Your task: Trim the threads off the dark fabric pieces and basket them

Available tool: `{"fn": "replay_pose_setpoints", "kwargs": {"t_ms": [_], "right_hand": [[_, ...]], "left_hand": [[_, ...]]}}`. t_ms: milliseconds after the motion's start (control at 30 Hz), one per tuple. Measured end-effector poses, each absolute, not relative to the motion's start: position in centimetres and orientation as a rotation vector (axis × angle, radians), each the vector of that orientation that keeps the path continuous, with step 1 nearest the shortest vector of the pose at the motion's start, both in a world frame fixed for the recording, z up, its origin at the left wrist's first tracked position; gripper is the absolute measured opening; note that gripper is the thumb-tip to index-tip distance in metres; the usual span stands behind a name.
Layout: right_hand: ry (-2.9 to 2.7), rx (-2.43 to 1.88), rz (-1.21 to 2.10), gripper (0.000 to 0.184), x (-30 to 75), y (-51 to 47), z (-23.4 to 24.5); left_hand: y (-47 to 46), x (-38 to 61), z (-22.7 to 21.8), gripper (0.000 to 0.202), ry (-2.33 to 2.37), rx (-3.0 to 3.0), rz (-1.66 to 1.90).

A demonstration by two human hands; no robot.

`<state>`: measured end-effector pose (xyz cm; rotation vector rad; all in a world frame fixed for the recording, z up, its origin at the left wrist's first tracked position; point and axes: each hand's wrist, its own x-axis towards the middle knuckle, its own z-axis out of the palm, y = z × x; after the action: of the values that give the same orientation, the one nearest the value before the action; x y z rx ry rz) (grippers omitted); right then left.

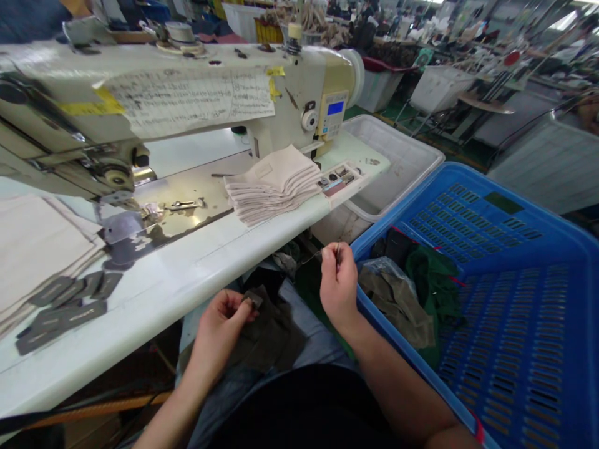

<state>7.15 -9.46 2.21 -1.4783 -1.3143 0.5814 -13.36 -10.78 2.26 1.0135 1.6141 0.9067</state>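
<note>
My left hand (224,324) pinches the edge of a dark olive-brown cloth piece (276,337), which lies across my lap. Apart from it, to the right, my right hand (339,280) is closed with the thumb uppermost. A small dark thing shows at its fingertips, too little to name, and a thin thread-like line runs from there to the left. Both hands are in front of the sewing machine table's edge (196,274). On that table rests a folded stack of cream cloth pieces (276,181).
A sewing machine (187,93) stands over the table. Dark grey labels (65,318) lie at the left beside cream panels (37,243). To my right is a blue plastic basket (505,218) with cloth in it, and behind it a white bin (421,149).
</note>
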Motion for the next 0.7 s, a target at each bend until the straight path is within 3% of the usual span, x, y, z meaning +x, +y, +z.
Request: {"fn": "replay_pose_setpoints", "kwargs": {"t_ms": [67,133,233,333,467,700], "right_hand": [[-1.476,-1.591,0.431,0.015,8.0,-9.1,2.3],[-1.720,-1.772,0.513,0.006,8.0,-9.0,2.0],[-1.890,-1.897,0.715,0.021,7.0,-9.4,1.5],[-1.713,-1.616,0.924,0.012,5.5,-10.2,1.7],[-1.356,-1.352,1.299,0.016,4.0,-11.0,2.2],[-1.207,-1.381,1.334,0.015,3.4,-11.4,1.7]], "left_hand": [[-11.0,-13.1,2.6,0.041,1.491,0.863,0.905],[-11.3,-12.7,3.2,0.045,1.434,0.759,0.914],[-11.4,-12.0,3.8,0.050,1.424,0.716,0.948],[-11.3,-11.8,3.9,0.051,1.422,0.736,0.986],[-11.3,-11.6,4.0,0.050,1.421,0.785,1.038],[-11.8,-11.6,4.5,0.037,1.404,0.803,0.957]]}}
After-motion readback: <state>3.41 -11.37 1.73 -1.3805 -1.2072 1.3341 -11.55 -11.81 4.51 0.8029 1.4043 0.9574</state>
